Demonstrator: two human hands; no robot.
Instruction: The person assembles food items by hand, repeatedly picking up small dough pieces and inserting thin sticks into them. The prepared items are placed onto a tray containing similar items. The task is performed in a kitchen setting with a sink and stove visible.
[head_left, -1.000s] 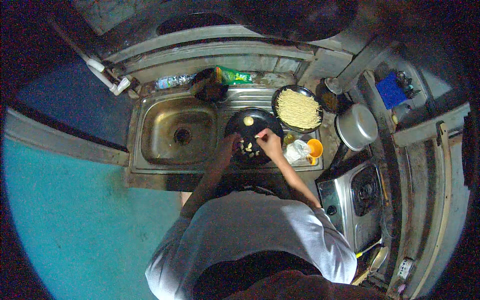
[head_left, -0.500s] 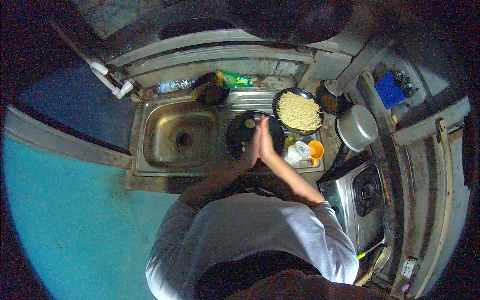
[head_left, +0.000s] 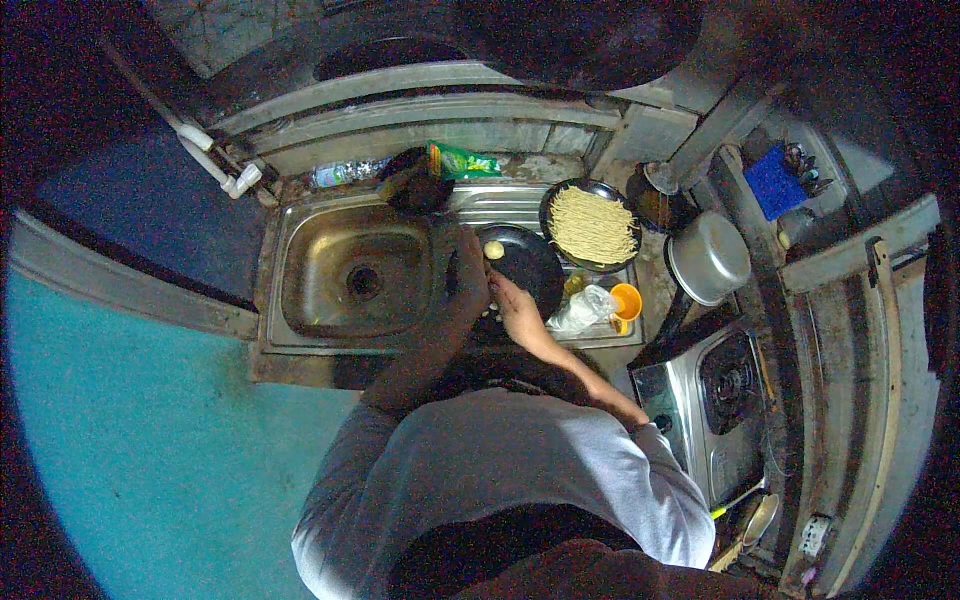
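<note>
My left hand point(head_left: 470, 262), in deep shadow, is over the left side of a round black plate point(head_left: 535, 270); its fingers are too dark to make out. My right hand point(head_left: 515, 308) reaches over the plate's near part, fingers drawn together at the tips close to the left hand. What they hold, if anything, is hidden. A small pale ball point(head_left: 494, 250), like dough, sits on the plate just beyond the fingers. Small whitish bits point(head_left: 490, 313) show beside the right hand. To the right, a second black plate is heaped with thin pale strips point(head_left: 592, 226) like rolled dough.
A steel sink basin point(head_left: 310, 285) is on the left. Right of the plates are a clear plastic bag point(head_left: 585, 311), an orange cup point(head_left: 626, 300), a metal pot point(head_left: 712, 257) and a gas stove point(head_left: 733, 400). A green packet point(head_left: 463, 160) and plastic bottle point(head_left: 347, 173) lie behind the sink.
My hands were pressed palm to palm above the plate. Now they have parted at the palms; the left moved left, the right lower and nearer. The pale ball shows more brightly.
</note>
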